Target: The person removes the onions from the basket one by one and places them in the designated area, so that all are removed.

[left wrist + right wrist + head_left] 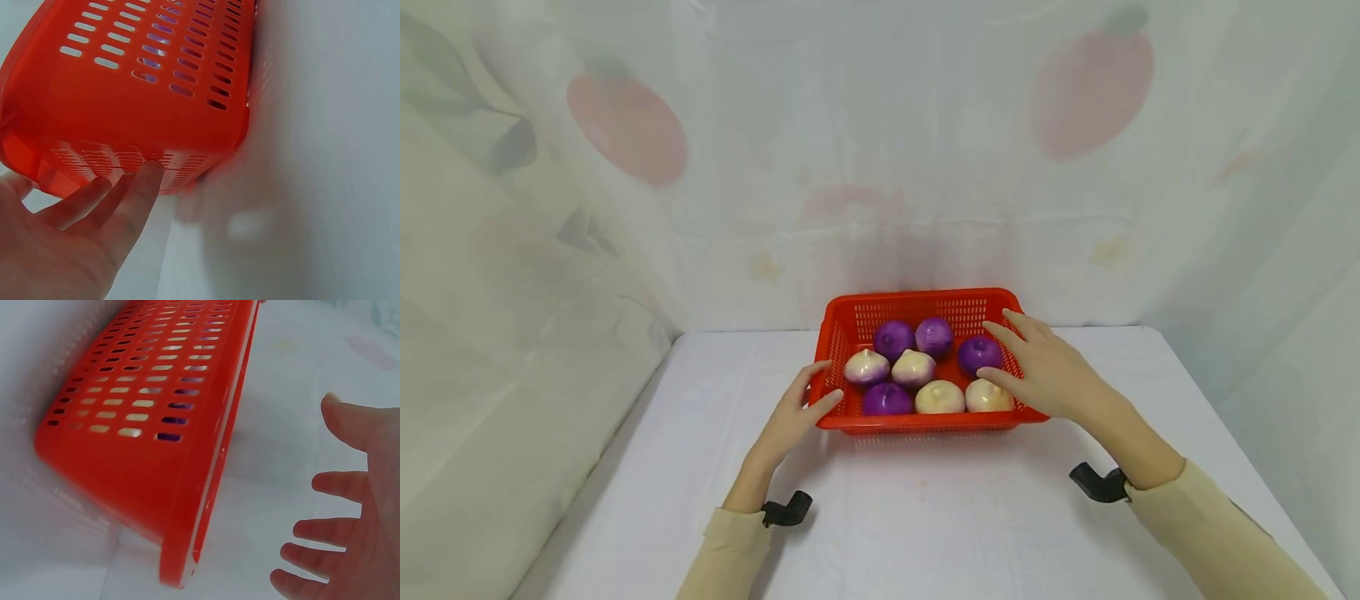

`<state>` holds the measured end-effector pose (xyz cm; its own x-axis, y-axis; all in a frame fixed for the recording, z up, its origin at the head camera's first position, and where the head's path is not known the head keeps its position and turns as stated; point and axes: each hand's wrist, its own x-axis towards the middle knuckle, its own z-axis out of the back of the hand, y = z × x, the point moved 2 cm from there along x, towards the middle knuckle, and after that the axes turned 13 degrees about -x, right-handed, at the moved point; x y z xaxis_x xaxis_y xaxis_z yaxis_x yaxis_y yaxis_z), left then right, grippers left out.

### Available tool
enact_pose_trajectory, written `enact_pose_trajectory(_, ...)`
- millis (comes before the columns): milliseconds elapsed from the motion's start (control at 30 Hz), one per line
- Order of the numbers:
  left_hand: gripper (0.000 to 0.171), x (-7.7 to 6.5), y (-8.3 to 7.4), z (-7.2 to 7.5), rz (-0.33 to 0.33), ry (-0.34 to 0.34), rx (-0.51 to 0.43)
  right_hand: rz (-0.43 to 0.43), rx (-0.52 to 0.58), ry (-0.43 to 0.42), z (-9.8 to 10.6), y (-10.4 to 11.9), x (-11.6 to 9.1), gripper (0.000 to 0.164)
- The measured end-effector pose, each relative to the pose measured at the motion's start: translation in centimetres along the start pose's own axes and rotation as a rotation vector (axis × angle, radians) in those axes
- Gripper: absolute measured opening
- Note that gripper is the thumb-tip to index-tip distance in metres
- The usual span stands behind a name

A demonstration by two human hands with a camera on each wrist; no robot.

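Note:
A red plastic basket (925,422) with slotted walls stands on the white table. Inside lie several glossy round vegetables that look like onions: purple ones (888,399) and cream ones (940,397), some of the latter with purple undersides. My left hand (793,410) is at the basket's left end, thumb over the front corner. In the left wrist view its extended fingers (134,203) lie along the outside of the end wall. The right hand (1047,367) hovers over the right end with fingers spread. Its fingers (328,531) stand apart from the rim in the right wrist view.
The table (925,517) is covered with a white cloth. Behind it hangs a pale curtain (880,125) printed with red fruit, close to the basket's far side. More pale sheeting hangs at left and right. Black bands (787,508) sit on both wrists.

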<state>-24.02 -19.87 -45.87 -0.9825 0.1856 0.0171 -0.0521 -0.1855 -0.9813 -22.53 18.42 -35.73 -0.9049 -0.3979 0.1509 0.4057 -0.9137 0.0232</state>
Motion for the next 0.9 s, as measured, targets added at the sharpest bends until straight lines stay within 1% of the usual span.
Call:
enact_pose_trajectory(100, 0.065, 0.0, -0.2, 0.0, -0.001, -0.001, -0.008, 0.01, 0.009, -0.005, 0.1, 0.4, 0.5, 0.08)
enact_pose_trajectory(200, 0.066, 0.1, 0.3, 0.1, -0.016, -0.009, -0.027, 0.023, 0.016, -0.005, 0.3, 0.7, 1.0, 0.078)
enact_pose_trajectory(367, 0.066, 0.1, 0.9, 0.1, -0.013, -0.013, -0.054, 0.046, 0.026, -0.002, 0.4, 1.4, 1.9, 0.077)
enact_pose_trajectory(500, 0.067, 0.1, 0.9, 0.2, -0.012, -0.002, -0.056, 0.056, 0.035, -0.006, 0.5, 1.9, 2.5, 0.077)
enact_pose_trajectory(767, 0.067, 0.0, 0.5, 0.1, -0.012, 0.002, -0.057, 0.064, 0.052, 0.016, 0.5, 3.1, 3.5, 0.076)
enact_pose_trajectory(900, 0.065, 0.0, 0.5, 0.1, -0.019, 0.002, -0.051, 0.084, 0.061, 0.024, 0.3, 3.7, 4.1, 0.076)
